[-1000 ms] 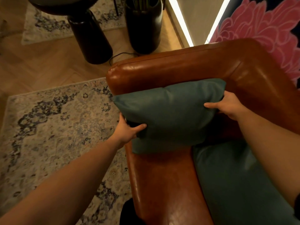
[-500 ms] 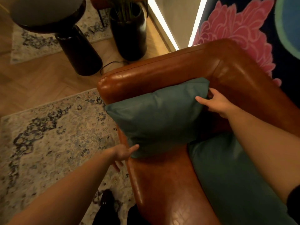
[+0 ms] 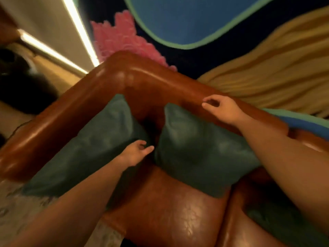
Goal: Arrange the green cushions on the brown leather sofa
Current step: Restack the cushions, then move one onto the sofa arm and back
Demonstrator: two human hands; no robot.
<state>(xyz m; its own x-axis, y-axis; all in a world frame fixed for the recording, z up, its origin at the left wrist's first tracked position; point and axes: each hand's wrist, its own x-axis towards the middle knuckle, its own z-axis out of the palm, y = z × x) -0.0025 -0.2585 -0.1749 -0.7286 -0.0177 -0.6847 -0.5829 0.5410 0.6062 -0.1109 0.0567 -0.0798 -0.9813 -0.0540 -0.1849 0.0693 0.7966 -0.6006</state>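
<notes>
Two green cushions stand in the corner of the brown leather sofa (image 3: 160, 207). The left cushion (image 3: 92, 147) leans against the armrest. The right cushion (image 3: 199, 152) leans against the backrest. A dark gap separates them. My left hand (image 3: 136, 154) hovers open at that gap, fingers near the right cushion's lower left edge. My right hand (image 3: 222, 108) is open above the right cushion's top edge, in front of the backrest, holding nothing. A third green cushion (image 3: 277, 223) lies partly hidden under my right forearm at the lower right.
The sofa's backrest (image 3: 178, 82) runs up to a wall mural (image 3: 195, 24) with pink, blue and yellow shapes. Lit strips (image 3: 78, 29) glow on the wall at the upper left. A patterned rug (image 3: 21, 207) shows at the lower left beside the armrest.
Both hands have let go of the left cushion, which now rests against the armrest. The view has swung right, and both hands have moved to the second cushion at the backrest.
</notes>
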